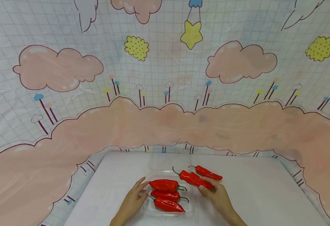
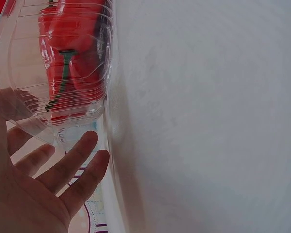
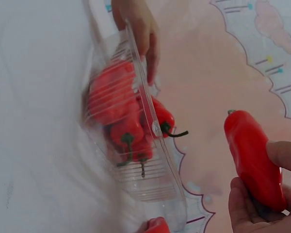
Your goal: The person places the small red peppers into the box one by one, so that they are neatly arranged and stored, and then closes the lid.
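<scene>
A clear plastic clamshell box [image 1: 191,204] stands on the white table, its lid [image 1: 162,162] folded back behind it. Several red peppers [image 1: 165,185] with green stems lie in the box, seen through its ribbed wall in both wrist views. My right hand [image 1: 218,196] holds another red pepper [image 3: 254,158] between thumb and fingers, above the box's right side, stem pointing away to the back left. My left hand [image 1: 133,197] is at the box's left side with fingers spread [image 2: 80,162]; whether they touch the wall is hard to tell.
One more red pepper [image 1: 208,172] lies on the table behind my right hand. The white tabletop [image 1: 261,188] spreads out to both sides. A cloth with pink clouds [image 1: 181,125] hangs behind the table's far edge.
</scene>
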Demonstrator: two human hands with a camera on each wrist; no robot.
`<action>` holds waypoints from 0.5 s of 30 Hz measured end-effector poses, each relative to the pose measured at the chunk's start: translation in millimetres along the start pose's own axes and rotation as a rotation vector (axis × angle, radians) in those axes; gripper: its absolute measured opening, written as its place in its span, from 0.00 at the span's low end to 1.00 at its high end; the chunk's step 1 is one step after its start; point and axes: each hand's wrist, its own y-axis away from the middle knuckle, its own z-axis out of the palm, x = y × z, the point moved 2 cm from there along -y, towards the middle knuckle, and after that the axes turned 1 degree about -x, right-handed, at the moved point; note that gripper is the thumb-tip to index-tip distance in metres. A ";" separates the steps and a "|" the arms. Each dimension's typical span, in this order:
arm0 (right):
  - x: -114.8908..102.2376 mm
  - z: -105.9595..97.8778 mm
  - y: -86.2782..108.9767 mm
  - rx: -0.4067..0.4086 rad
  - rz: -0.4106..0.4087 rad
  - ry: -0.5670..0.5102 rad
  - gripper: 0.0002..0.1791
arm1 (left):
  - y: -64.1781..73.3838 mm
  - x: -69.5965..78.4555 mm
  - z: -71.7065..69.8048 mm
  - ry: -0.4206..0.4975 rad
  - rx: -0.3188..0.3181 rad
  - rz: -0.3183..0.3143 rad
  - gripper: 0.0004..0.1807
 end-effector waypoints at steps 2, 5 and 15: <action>0.5 2.9 1.5 -0.009 -0.005 -0.007 0.24 | 0.2 -0.3 -0.2 0.006 -0.001 -0.003 0.24; 0.7 6.8 3.7 -0.022 -0.014 -0.026 0.23 | 0.8 -1.1 -0.3 0.009 0.002 0.002 0.24; 1.3 17.3 12.2 -0.078 -0.020 -0.076 0.24 | 4.3 -1.0 -0.3 0.023 0.025 0.035 0.23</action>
